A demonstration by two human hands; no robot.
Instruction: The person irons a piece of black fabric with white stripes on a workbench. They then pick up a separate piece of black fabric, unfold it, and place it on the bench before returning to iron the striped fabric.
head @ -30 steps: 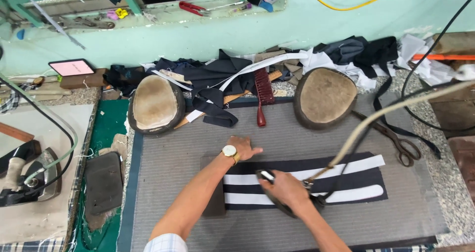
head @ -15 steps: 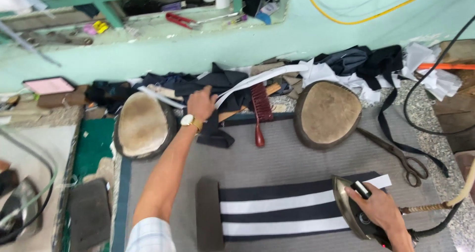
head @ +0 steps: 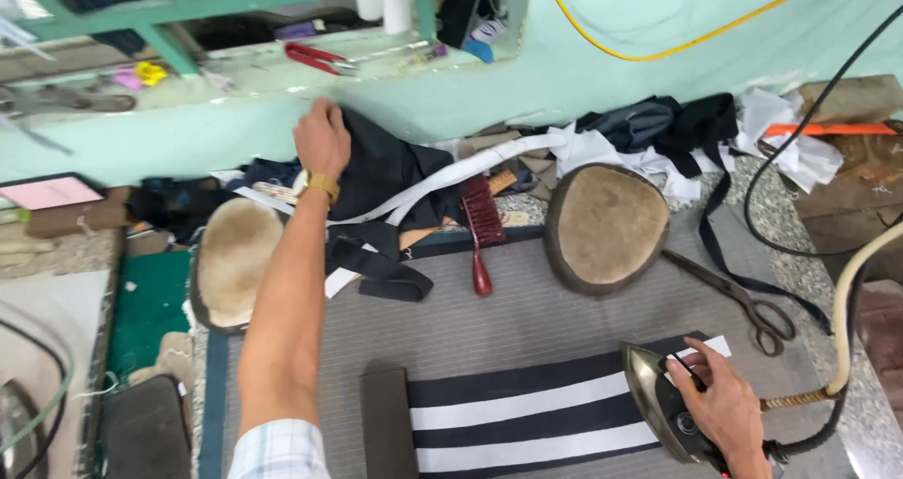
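Lower right of frame: right hand (head: 722, 406) clamped on iron (head: 661, 406), parked at end of striped cloth (head: 527, 413). Upper left: left hand (head: 323, 138), fingers curled together on dark fabric (head: 386, 173) by wall. Step: fetching piece. Next calls for firm pinch, lift clear of pile.

The cloth (head: 527, 413) under the dark iron (head: 663, 408) is navy with white stripes. The worktop (head: 564, 324) cover is grey with fine ribbing. A red brush (head: 480, 225) lies beside tan pads (head: 607, 225). The far wall (head: 658, 27) is mint green, the cable (head: 677, 46) yellow, the watch (head: 320, 185) gold.
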